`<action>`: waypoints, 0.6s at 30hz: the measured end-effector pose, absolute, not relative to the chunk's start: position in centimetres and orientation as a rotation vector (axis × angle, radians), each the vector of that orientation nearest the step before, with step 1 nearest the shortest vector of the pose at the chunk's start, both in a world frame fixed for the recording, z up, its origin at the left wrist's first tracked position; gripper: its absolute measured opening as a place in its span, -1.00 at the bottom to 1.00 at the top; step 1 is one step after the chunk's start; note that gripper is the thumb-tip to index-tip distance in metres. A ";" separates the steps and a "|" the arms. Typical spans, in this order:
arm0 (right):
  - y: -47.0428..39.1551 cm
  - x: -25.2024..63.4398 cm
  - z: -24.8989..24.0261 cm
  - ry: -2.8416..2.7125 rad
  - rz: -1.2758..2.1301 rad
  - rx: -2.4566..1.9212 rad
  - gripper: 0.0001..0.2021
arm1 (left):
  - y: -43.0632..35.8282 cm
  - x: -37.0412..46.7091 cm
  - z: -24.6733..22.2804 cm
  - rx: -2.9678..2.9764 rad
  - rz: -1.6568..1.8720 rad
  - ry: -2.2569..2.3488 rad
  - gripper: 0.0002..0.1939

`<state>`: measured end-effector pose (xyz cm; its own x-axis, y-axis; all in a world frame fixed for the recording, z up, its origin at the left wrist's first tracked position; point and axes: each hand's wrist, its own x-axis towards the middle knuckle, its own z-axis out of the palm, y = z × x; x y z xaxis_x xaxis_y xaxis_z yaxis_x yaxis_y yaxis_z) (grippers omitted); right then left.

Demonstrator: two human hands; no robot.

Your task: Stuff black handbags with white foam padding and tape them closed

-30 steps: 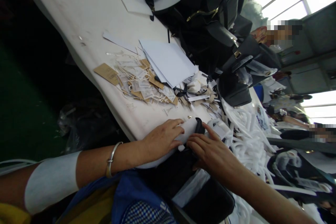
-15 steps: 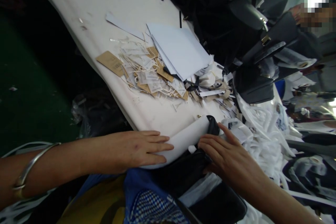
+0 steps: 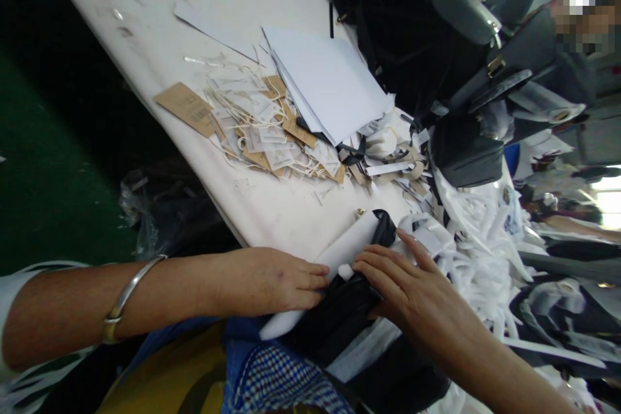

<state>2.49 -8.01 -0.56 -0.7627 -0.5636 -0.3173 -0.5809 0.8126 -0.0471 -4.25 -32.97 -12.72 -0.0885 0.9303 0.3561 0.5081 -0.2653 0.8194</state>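
Note:
A black bag point(image 3: 339, 304) lies tilted at the near table edge, against my body. A rolled or curved white sheet point(image 3: 347, 239) runs along its far side. My left hand point(image 3: 286, 281) is closed over the sheet where it meets the bag, fingers together and tips bent down; its thumb is hidden. My right hand point(image 3: 412, 291) grips the bag's right part, with several fingers on top, the thumb tucked low and the little finger raised apart. Between the hands a small white piece point(image 3: 345, 271) sticks up from the bag.
Beyond the bag, the white table point(image 3: 160, 45) holds a heap of paper tags with strings point(image 3: 262, 123) and a stack of white sheets point(image 3: 330, 84). Black bags point(image 3: 466, 149) crowd the far right side. White strips point(image 3: 485, 272) pile up at right. Another person is partly visible at upper right.
My left hand has moved right and its spread fingers have drawn together and bent over the sheet. My right hand has shifted slightly left on the bag. The view has moved a little.

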 end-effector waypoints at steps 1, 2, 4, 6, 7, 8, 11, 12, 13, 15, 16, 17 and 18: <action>-7.9 2.7 -0.4 2.678 0.097 -0.876 -0.71 | -33.1 -4.3 -12.6 1.769 1.304 1.565 -0.64; -7.9 3.0 -0.3 2.678 0.111 -0.878 -0.68 | -33.2 -4.4 -12.5 1.772 1.272 1.575 -0.63; -7.8 3.7 0.1 2.676 0.120 -0.854 -0.65 | -33.3 -4.6 -12.2 1.775 1.181 1.610 -0.66; -8.0 4.5 0.5 2.706 0.120 -0.797 -0.63 | -33.3 -4.8 -12.0 1.797 1.130 1.663 -0.73; -8.1 4.9 0.7 2.725 0.119 -0.772 -0.64 | -33.2 -4.8 -11.9 1.815 1.129 1.699 -0.77; -8.2 5.2 0.8 2.742 0.114 -0.753 -0.65 | -33.1 -4.8 -11.9 1.836 1.141 1.734 -0.80; -8.5 6.3 0.8 2.770 0.066 -0.707 -0.64 | -32.7 -4.5 -12.0 1.860 1.170 1.801 -0.86; -8.6 6.6 0.8 2.782 0.043 -0.691 -0.62 | -32.6 -4.4 -12.0 1.853 1.170 1.816 -0.88; -8.5 7.0 0.6 2.800 0.024 -0.675 -0.60 | -32.5 -4.2 -12.0 1.832 1.158 1.835 -0.89; -8.5 7.7 0.4 2.840 0.001 -0.659 -0.56 | -32.3 -4.0 -11.9 1.784 1.120 1.874 -0.90; -8.5 8.1 0.4 2.854 -0.003 -0.646 -0.55 | -32.2 -4.0 -11.7 1.764 1.104 1.890 -0.90; -8.5 8.4 0.3 2.865 -0.001 -0.631 -0.54 | -32.0 -4.0 -11.6 1.745 1.087 1.903 -0.91; -8.5 8.8 0.4 2.872 0.006 -0.614 -0.53 | -31.8 -4.1 -11.5 1.726 1.071 1.915 -0.91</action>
